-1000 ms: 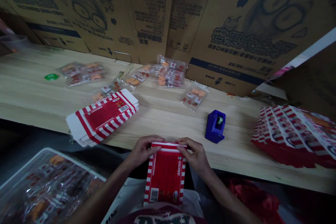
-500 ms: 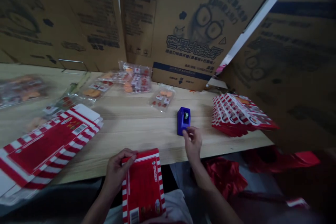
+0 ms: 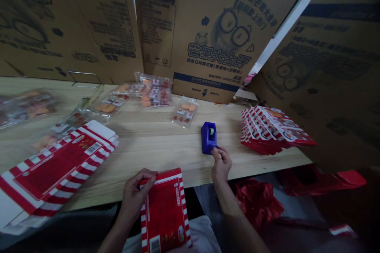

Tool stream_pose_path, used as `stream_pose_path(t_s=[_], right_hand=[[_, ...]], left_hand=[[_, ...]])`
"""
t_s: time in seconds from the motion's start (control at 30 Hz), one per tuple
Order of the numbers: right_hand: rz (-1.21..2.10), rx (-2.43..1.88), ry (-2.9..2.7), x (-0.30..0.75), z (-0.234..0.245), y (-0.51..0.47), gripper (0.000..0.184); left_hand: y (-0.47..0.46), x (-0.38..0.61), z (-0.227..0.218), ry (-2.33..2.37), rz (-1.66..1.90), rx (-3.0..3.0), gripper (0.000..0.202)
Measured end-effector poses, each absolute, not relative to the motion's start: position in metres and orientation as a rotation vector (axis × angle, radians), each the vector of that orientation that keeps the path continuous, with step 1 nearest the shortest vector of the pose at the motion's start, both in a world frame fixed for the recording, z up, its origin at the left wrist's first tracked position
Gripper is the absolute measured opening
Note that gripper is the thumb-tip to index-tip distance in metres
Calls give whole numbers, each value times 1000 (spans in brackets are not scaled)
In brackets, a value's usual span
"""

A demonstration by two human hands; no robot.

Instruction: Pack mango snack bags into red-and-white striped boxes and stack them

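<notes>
My left hand (image 3: 139, 189) grips the top left corner of a red box with white-striped edges (image 3: 164, 209), thumb on its face. The box is tilted above my lap at the table's front edge. On the table stands a blue tape dispenser (image 3: 208, 138) with a small roll in it. My right hand (image 3: 222, 164) is closed in a pinch at the dispenser's front end, where the tape comes off. The strip between the fingertips is too small and clear to make out well.
Flat striped cartons (image 3: 65, 170) lie stacked at the left. Striped boxes (image 3: 273, 128) stand in a leaning row at the right. Clear candy packets (image 3: 156, 91) are spread along the back. Big cardboard cartons (image 3: 204, 27) wall off the far side. Red plastic (image 3: 258, 201) hangs below the table edge.
My right hand has shifted slightly right and toward me from the dispenser's front, fingers still pinched. The left hand keeps its grip on the box. The view has moved a little.
</notes>
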State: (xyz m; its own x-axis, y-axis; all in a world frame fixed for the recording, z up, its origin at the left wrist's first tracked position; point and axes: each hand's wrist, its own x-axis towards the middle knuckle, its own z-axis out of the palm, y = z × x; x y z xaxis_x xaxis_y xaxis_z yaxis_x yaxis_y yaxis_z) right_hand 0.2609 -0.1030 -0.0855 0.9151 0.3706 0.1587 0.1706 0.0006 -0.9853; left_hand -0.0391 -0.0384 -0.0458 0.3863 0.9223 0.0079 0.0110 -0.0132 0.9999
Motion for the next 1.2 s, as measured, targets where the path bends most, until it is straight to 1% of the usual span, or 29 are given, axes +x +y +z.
stream_pose_path(t_s=[0.1, 0.27, 0.33, 0.4, 0.47, 0.6, 0.67, 0.73, 0.8, 0.87, 0.97, 1.07, 1.13, 1.2], right_hand=[[80, -1537, -322, 254, -94, -107, 26], [104, -1552, -322, 257, -104, -110, 26], [139, -1543, -339, 254, -100, -117, 27], [231, -1528, -409, 248, -83, -122, 26], [420, -1514, -655, 242, -56, -119, 24], [964, -1339, -1659, 226, 14, -81, 24], [1139, -1175, -2095, 213, 39, -55, 22], [1166, -1062, -2431, 199, 52, -35, 17], [1086, -1032, -2659, 186, 54, -22, 14], [990, -1075, -2781, 176, 52, -17, 16], [931, -1211, -2776, 171, 46, -18, 20], [992, -1332, -2588, 175, 41, -23, 21], [1114, -1381, -2369, 179, 36, -26, 32], [1347, -1386, -2115, 182, 28, -29, 42]], left_hand=[[-37, -37, -46, 903, 906, 1388, 15], [-37, -33, -45, 887, 857, 1406, 15], [-39, -31, -42, 878, 858, 1392, 16], [-40, -29, -38, 868, 864, 1377, 17], [-41, -26, -35, 859, 863, 1359, 17], [-41, -19, -33, 820, 840, 1365, 16], [-42, -16, -30, 801, 829, 1388, 17], [-43, -15, -25, 793, 824, 1404, 16], [-45, -16, -20, 788, 822, 1425, 15], [-46, -17, -17, 794, 821, 1440, 13], [-47, -19, -17, 815, 836, 1430, 13], [-47, -23, -18, 810, 854, 1433, 14], [-48, -24, -18, 801, 854, 1446, 14], [-48, -26, -16, 797, 858, 1460, 14]])
